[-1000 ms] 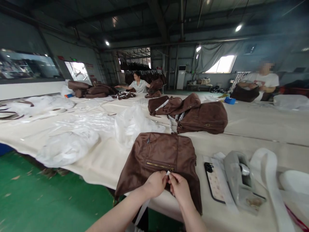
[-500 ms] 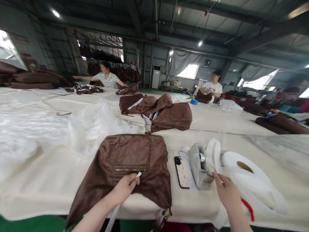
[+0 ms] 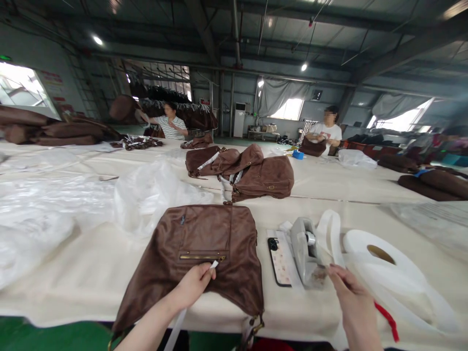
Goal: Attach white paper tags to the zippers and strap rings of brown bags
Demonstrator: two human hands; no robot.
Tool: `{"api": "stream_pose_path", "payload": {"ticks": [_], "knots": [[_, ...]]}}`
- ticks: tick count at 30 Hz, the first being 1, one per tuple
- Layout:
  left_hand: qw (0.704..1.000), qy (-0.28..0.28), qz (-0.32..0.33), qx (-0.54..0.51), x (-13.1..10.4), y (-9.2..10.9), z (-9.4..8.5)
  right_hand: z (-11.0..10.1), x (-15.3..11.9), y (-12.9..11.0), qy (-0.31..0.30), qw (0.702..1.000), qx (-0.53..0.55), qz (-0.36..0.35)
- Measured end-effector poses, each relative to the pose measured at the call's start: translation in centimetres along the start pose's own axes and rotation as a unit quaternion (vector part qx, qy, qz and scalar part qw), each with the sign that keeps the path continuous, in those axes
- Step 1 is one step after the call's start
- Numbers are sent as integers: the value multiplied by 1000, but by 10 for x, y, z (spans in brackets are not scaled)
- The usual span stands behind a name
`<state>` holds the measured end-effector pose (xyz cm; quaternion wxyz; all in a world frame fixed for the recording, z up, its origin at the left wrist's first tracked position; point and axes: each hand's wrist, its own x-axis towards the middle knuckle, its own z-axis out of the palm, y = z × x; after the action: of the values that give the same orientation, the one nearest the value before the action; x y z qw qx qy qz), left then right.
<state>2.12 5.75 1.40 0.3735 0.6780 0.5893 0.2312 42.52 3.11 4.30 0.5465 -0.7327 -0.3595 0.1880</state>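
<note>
- Risk, strip: the white strip, clasped near its tip in the left hand, could slip or twist if that pinch loosens; a white length hangs below the wrist and could snag at the table edge.
- Risk, dispenser: the right hand's fingertips, at the front of the grey tape dispenser, could be nicked by its cutter, or tape could fold onto itself.
- Right grip: fingers drawn together; whether they grasp tape cannot be told.
- Brown bag: one, lying flat at the near centre, zip upward, left hand over its near part.
- Dispenser: one, right of the bag.
- Phone: one, between bag and dispenser.
- Large white roll: one, far right of the dispenser.
- Red strap: one, beside the right hand.
- Bags beyond: overlapping, exact count unclear.
</note>
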Motion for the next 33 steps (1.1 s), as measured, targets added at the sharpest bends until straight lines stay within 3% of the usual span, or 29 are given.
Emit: {"api": "stream_pose_path", "payload": {"ticks": [3, 8, 10, 13, 16, 17, 19, 22, 24, 26, 28, 33], "knots": [[1000, 2, 6, -12, 0, 0, 0, -3, -14, 12, 6, 999, -32, 21], [997, -21, -26, -66, 0, 3, -1, 1, -11, 41, -96, 992, 20, 79], [995, -31, -42, -88, -1, 4, -1, -6, -3, 53, -109, 990, 0, 87], [993, -41, -53, -101, -4, 3, 0, -23, 5, 64, -73, 981, -159, 87], [992, -45, -61, -101, -3, 0, 3, -22, -9, 48, -35, 975, -216, 40], [992, -46, -62, -100, -3, -1, 4, -12, -21, 34, -54, 981, -186, 21], [993, -47, -61, -94, -2, -4, 6, 20, -50, 1, -159, 985, -69, -8], [995, -49, -43, -79, -3, -5, 6, 88, -97, -47, -371, 926, 70, -17], [997, -47, -20, -64, -5, -4, 3, 131, -121, -65, -452, 886, 103, 3], [998, -39, 2, -48, -8, -2, 1, 162, -135, -71, -499, 859, 111, 21], [999, -33, 19, -34, -9, -1, -1, 180, -141, -70, -523, 845, 105, 31], [999, -34, 33, -24, -9, -1, -2, 194, -140, -58, -541, 836, 75, 44]]}}
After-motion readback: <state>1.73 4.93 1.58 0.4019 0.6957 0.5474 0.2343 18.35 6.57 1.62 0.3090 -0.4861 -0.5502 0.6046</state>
